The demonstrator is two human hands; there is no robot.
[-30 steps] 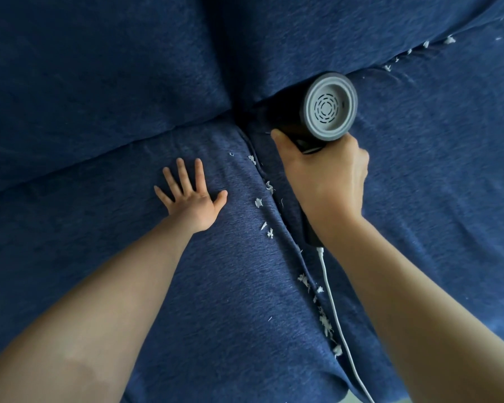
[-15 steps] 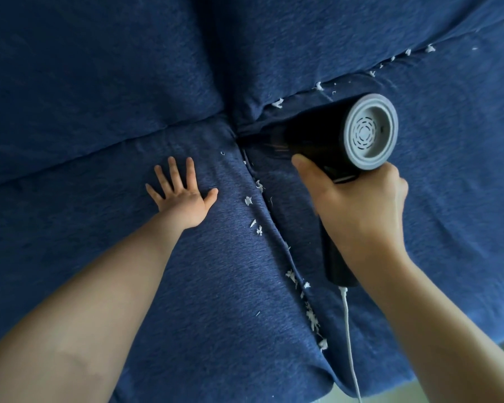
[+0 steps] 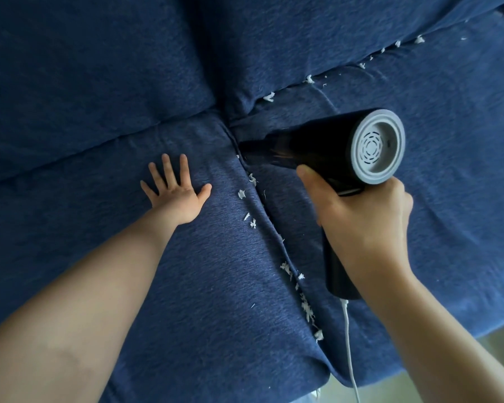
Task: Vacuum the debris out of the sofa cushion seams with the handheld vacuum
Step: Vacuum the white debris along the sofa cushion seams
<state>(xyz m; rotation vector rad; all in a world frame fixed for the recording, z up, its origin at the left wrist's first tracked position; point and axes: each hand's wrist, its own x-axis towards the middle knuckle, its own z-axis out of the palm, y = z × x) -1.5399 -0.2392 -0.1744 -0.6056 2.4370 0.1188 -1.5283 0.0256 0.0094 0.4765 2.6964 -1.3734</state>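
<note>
A black handheld vacuum [image 3: 326,146] with a grey vented rear cap lies nearly level, its nozzle tip at the top of the seam [image 3: 266,216] between two blue seat cushions. My right hand [image 3: 364,222] grips its handle. My left hand [image 3: 176,189] rests flat, fingers spread, on the left seat cushion [image 3: 157,286] beside the seam. White debris scraps [image 3: 304,303] lie along the lower seam, with a few scraps [image 3: 246,205] near the nozzle. More white scraps [image 3: 269,96] line the seam under the right back cushion.
A white cord [image 3: 349,344] hangs from the vacuum's handle over the sofa's front edge. Two back cushions [image 3: 99,68] fill the top of the view. Pale floor [image 3: 477,353] shows at the lower right, below the right seat cushion [image 3: 448,170].
My right hand has swung the vacuum's rear to the right and down, so the body lies flatter with the nozzle pointing left into the seam junction. The left hand stays flat on the cushion.
</note>
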